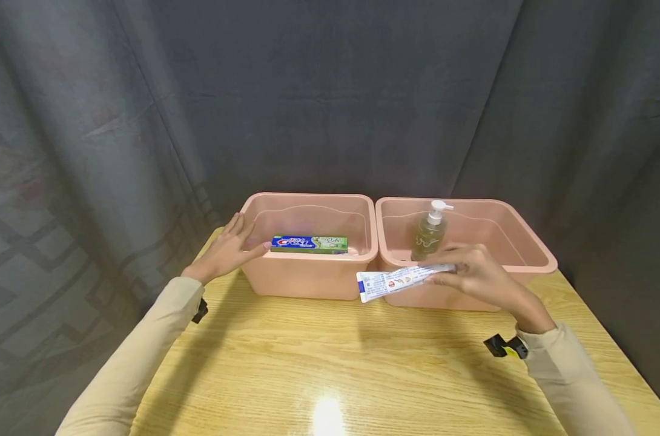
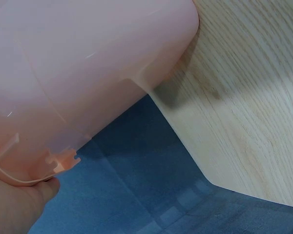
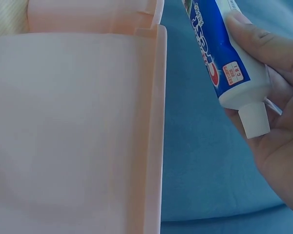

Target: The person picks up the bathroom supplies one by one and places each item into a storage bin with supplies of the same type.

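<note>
My right hand [image 1: 474, 272] pinches a white-and-blue toothpaste tube [image 1: 398, 281] between thumb and fingers, above the front rim of the right pink bin [image 1: 526, 267]. In the right wrist view the tube's white cap [image 3: 254, 119] lies by the palm. A clear pump bottle [image 1: 429, 236] with a white top stands inside that bin. On the left corner of the left pink bin [image 1: 308, 275] rests my left hand [image 1: 223, 248], fingers extended along the rim and thumb over its front edge. A blue-and-green toothpaste box [image 1: 310, 244] lies in the left bin.
Both bins stand side by side on a light wooden table [image 1: 286, 363], their rims nearly touching. Behind them hangs a dark grey curtain [image 1: 330, 97]. The table's right edge runs beside the right arm.
</note>
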Demonstrator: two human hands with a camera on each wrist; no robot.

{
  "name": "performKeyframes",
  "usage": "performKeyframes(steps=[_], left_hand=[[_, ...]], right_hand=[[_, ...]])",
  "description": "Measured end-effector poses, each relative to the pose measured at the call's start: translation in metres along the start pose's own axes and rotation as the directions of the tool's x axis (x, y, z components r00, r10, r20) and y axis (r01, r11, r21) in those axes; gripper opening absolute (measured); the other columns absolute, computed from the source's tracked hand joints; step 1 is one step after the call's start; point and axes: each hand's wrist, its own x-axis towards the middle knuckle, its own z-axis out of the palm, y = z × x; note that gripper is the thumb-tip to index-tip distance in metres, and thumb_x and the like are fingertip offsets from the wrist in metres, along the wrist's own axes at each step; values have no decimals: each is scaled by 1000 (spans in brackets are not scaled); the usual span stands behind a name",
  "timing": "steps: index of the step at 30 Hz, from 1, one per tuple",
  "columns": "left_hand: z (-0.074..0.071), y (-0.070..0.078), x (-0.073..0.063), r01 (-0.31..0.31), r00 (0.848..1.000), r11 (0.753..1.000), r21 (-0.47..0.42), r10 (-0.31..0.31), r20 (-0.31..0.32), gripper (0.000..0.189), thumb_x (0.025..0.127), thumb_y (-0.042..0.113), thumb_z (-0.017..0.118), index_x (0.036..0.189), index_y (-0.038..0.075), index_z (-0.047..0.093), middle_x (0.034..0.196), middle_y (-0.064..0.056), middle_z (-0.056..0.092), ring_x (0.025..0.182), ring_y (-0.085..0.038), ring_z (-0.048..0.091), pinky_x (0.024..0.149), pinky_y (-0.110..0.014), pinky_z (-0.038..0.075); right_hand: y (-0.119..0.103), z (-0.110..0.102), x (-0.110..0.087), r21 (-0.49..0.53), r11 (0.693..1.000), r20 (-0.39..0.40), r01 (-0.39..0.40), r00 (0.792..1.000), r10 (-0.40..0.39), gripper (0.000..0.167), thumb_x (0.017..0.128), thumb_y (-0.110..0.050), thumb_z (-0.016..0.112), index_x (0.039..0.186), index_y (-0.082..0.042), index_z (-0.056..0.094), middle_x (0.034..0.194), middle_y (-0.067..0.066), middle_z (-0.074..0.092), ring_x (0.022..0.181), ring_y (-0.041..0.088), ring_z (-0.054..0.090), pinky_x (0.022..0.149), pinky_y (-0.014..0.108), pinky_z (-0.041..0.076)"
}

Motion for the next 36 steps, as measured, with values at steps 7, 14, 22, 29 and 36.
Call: performKeyframes(steps=[7,14,22,29,36], left_hand=[[-1,-1,1,7,1000,1000,2,-7,2,96,93,70,43,157,3,19,161,-26,-4,149,-35,-9,112,-66,11],[-1,-2,0,14,1000,1000,5,-14,-2,96,93,70,44,157,3,19,161,-26,-3,149,-35,-8,112,-67,13],[-1,-1,1,3,1000,1000,10,-3,-1,95,94,69,44,157,2,18,161,-26,-3,149,-37,-7,112,-66,13],[-2,-2,1,1,1000,1000,23,-1,5,95,94,69,43,157,3,17,161,-26,-4,149,-37,-7,112,-66,12],[-1,-2,1,3,1000,1000,15,-3,8,95,94,69,43,157,2,17,161,-26,-4,149,-35,-9,113,-65,11]], right_hand=[[-2,2,10,-6,1000,-53,1,999,-2,36,66,11,85,100,0,77,96,9,74,81,13,66,56,17,50],[0,5,19,-46,999,-136,-5,991,-1,34,65,11,86,96,0,78,92,8,75,78,11,66,54,15,46],[2,10,24,-48,998,-191,-47,981,37,32,64,10,87,94,0,78,89,8,75,77,10,64,57,14,45],[6,15,25,-36,997,-223,-73,973,63,33,64,13,86,94,2,78,93,11,74,84,11,64,60,13,46],[9,19,30,-44,997,-239,-68,969,55,34,63,10,87,94,2,78,95,14,74,85,17,66,62,13,45]])
